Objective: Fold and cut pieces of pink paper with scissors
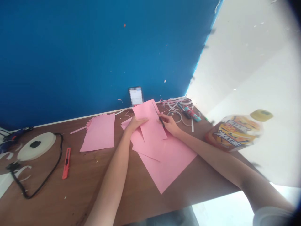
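1. The left hand (137, 122) is pinching a pink sheet (150, 116), thumb lying on the front and fingers curling mostly out of sight behind — presumably steadying it for the blade.
2. The right hand (171, 124) is curling closely around the dark handle of the scissors (162, 121); the blade is lying along the sheet's right side (how far the blades are parting, I cannot tell).
3. That held sheet is tilting above more pink paper (174, 161) at the table's middle, probably so that spare stock is staying within reach.
4. A phone-like device (136, 95) is leaning against the blue wall, its screen facing the person, likely for easy viewing.
5. A jagged-edged pink piece (101, 131) is lying left of the arms, seemingly being stored apart from the working pile.
6. Counting: two hands, one pair of scissors, one red cutter (66, 163), one bottle (235, 131) and one white disc (36, 147) are showing — overlapping pink sheets and tangled paper strips (174, 106) are defying any exact count.
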Tool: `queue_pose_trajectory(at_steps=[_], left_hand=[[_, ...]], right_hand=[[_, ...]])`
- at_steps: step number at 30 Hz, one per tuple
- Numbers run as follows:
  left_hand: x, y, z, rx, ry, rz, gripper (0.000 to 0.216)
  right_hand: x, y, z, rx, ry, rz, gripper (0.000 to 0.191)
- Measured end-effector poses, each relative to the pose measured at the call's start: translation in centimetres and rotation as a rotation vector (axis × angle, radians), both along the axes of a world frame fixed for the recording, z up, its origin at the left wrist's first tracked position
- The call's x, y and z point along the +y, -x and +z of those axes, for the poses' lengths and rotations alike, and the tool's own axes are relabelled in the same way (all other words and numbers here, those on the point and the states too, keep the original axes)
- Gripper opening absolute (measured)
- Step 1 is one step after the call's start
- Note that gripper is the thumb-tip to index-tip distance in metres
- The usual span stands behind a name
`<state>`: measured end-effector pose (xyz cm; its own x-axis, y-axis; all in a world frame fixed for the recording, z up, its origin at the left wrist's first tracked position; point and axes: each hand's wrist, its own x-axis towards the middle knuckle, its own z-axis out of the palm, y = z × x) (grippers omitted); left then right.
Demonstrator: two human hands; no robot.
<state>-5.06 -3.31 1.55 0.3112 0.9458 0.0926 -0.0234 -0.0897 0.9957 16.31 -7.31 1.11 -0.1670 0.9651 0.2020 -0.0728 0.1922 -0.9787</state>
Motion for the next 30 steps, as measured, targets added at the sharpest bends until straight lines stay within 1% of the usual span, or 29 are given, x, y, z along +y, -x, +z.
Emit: queue_pose_trajectory(at_steps=[6,9,12,20,25,30], left_hand=[[0.0,0.0,-0.1,-0.022,0.020,-0.008,0.052],[-0.1,0.0,0.1,0.014,0.033,0.002,0.048],[-0.2,0.0,0.3,0.032,0.033,0.020,0.049],[-0.3,0.0,0.5,0.066,0.041,0.049,0.049],[0.1,0.1,0.0,0.004,0.037,0.024,0.053],[0.7,0.2,-0.7,-0.125,0.060,0.123,0.051]], right_hand=[[0.2,-0.1,-0.3,0.018,-0.007,0.013,0.039],[0.2,-0.1,-0.4,0.028,-0.013,0.030,0.039],[0.3,-0.1,-0.5,0.031,-0.025,0.043,0.039],[0.4,-0.2,-0.7,-0.015,-0.038,-0.007,0.044],[0.6,-0.3,-1.1,-0.025,-0.060,-0.029,0.045],[0.8,-0.4,-1.6,-0.096,-0.074,-0.075,0.047]])
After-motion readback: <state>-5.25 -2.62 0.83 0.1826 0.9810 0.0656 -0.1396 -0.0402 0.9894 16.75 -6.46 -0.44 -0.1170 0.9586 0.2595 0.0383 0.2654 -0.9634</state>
